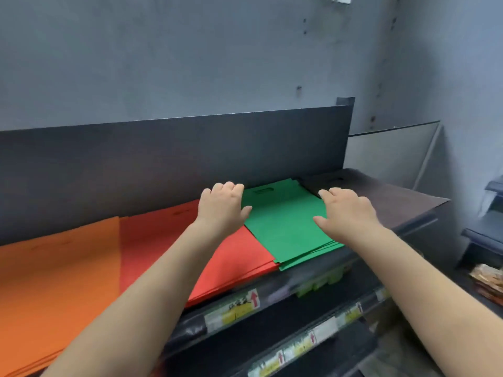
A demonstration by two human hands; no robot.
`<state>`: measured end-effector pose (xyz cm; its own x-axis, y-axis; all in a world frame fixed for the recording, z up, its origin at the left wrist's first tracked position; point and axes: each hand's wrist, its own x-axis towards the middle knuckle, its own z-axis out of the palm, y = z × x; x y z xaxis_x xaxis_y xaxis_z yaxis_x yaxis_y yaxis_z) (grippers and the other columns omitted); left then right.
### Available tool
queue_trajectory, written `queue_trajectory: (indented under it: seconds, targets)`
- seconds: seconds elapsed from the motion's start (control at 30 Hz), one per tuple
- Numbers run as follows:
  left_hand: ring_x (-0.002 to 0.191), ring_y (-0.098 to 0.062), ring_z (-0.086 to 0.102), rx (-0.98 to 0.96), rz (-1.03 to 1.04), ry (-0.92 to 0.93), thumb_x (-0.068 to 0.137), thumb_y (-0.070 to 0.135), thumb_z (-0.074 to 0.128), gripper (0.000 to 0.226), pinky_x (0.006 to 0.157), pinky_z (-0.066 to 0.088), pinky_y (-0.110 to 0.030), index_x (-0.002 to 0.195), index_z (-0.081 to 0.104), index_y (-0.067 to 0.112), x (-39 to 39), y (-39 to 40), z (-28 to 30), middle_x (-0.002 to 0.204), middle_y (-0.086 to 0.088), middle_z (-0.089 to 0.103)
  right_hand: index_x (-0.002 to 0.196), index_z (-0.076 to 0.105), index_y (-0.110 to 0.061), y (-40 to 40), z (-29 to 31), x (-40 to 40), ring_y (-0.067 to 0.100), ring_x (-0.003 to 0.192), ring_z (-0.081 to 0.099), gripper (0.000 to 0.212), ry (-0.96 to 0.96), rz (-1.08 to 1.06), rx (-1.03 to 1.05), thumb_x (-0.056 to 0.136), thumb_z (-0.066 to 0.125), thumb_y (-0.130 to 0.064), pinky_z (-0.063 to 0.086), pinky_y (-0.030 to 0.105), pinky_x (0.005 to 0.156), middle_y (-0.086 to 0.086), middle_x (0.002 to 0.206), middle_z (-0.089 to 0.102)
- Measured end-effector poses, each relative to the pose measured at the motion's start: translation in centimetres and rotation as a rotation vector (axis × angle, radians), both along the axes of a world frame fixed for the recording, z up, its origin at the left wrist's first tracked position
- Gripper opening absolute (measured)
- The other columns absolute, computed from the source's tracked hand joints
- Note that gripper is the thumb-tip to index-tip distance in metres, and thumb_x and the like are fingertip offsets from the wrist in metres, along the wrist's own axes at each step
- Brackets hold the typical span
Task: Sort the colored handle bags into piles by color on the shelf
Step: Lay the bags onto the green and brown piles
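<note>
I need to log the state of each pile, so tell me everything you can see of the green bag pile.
The green bag pile is a flat stack of thin, matte, fabric-like bags with a cut-out handle slot near the far edge. Its near edges are fanned unevenly. It lies on the shelf between the red pile and a dark pile, overlapping the red one's edge. The left hand grips its far left side with curled fingers; the right hand rests on its right side with straight fingers.

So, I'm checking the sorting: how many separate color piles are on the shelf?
4. Orange pile at far left, red pile beside it, green pile between the hands, dark brown pile at far right. More may lie out of view leftward.
</note>
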<state>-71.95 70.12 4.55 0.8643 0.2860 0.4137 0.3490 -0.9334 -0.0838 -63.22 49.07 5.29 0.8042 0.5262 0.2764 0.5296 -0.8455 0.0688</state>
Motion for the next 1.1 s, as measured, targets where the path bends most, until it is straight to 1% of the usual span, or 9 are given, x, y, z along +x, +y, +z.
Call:
queue_trajectory:
  seconds: [0.07, 0.13, 0.3, 0.5, 0.7, 0.8, 0.87, 1.1]
  targets:
    - [0.121, -0.024, 0.044, -0.004, -0.073, 0.007, 0.094, 0.047, 0.044, 0.048, 0.092, 0.035, -0.035, 0.132, 0.043, 0.017, 3.1, -2.3, 0.2, 0.129, -0.001, 0.051, 0.135, 0.039, -0.019, -2.8, -0.2, 1.6, 0.024, 0.123, 0.042, 0.050, -0.003, -0.059, -0.003, 0.093, 0.046, -0.045, 0.038, 0.037, 0.092, 0.001, 0.129, 0.047]
    - [0.122, -0.024, 0.043, -0.001, -0.150, 0.010, 0.095, 0.047, 0.044, 0.049, 0.093, 0.035, -0.036, 0.133, 0.043, 0.017, 6.2, -4.7, 0.7, 0.130, -0.001, 0.050, 0.134, 0.041, -0.020, -5.4, -0.4, 3.2, 0.025, 0.124, 0.041, 0.049, -0.006, -0.118, -0.004, 0.093, 0.047, -0.045, 0.038, 0.038, 0.094, 0.002, 0.130, 0.047]
    - [0.121, -0.025, 0.045, 0.039, -0.323, 0.000, 0.094, 0.047, 0.045, 0.048, 0.094, 0.035, -0.037, 0.131, 0.044, 0.017, 13.5, -10.6, 2.5, 0.128, -0.002, 0.051, 0.141, 0.034, -0.021, -11.5, -0.2, 7.2, 0.026, 0.133, 0.034, 0.055, 0.000, -0.269, -0.017, 0.094, 0.044, -0.047, 0.035, 0.041, 0.101, 0.005, 0.143, 0.039]
    - [0.119, -0.027, 0.046, 0.088, -0.545, -0.020, 0.093, 0.043, 0.047, 0.046, 0.090, 0.035, -0.035, 0.130, 0.045, 0.016, 23.1, -18.7, 4.9, 0.129, -0.004, 0.050, 0.143, 0.033, -0.023, -18.4, 1.4, 12.8, 0.027, 0.133, 0.034, 0.056, -0.025, -0.432, 0.014, 0.094, 0.045, -0.047, 0.034, 0.041, 0.104, 0.005, 0.145, 0.039]
    - [0.124, -0.027, 0.043, 0.120, -0.721, 0.031, 0.093, 0.048, 0.047, 0.052, 0.096, 0.034, -0.038, 0.134, 0.042, 0.017, 31.8, -26.1, 6.2, 0.134, -0.005, 0.048, 0.145, 0.030, -0.023, -24.8, 2.6, 18.0, 0.027, 0.136, 0.030, 0.059, -0.036, -0.607, 0.033, 0.094, 0.045, -0.049, 0.031, 0.042, 0.106, 0.005, 0.147, 0.036]
    - [0.122, -0.028, 0.044, 0.148, -0.799, 0.039, 0.092, 0.049, 0.047, 0.051, 0.095, 0.035, -0.038, 0.131, 0.044, 0.016, 35.2, -29.5, 6.3, 0.131, -0.005, 0.050, 0.145, 0.031, -0.024, -28.0, 2.5, 19.7, 0.025, 0.137, 0.029, 0.060, -0.040, -0.681, 0.049, 0.093, 0.046, -0.049, 0.029, 0.043, 0.107, 0.004, 0.148, 0.035]
    - [0.122, -0.028, 0.045, 0.134, -0.844, 0.044, 0.093, 0.049, 0.047, 0.051, 0.095, 0.035, -0.038, 0.131, 0.044, 0.016, 37.0, -31.8, 6.2, 0.130, -0.006, 0.050, 0.146, 0.030, -0.024, -30.2, 2.3, 20.4, 0.025, 0.138, 0.028, 0.060, -0.040, -0.721, 0.064, 0.093, 0.047, -0.048, 0.029, 0.043, 0.108, 0.004, 0.148, 0.035]
    - [0.121, -0.027, 0.045, 0.145, -0.920, 0.052, 0.093, 0.050, 0.045, 0.049, 0.094, 0.035, -0.037, 0.130, 0.045, 0.017, 41.5, -39.1, 6.1, 0.130, -0.004, 0.051, 0.145, 0.031, -0.022, -38.2, 1.2, 23.4, 0.025, 0.136, 0.030, 0.060, -0.029, -0.793, 0.094, 0.093, 0.049, -0.046, 0.030, 0.043, 0.107, 0.004, 0.147, 0.037]
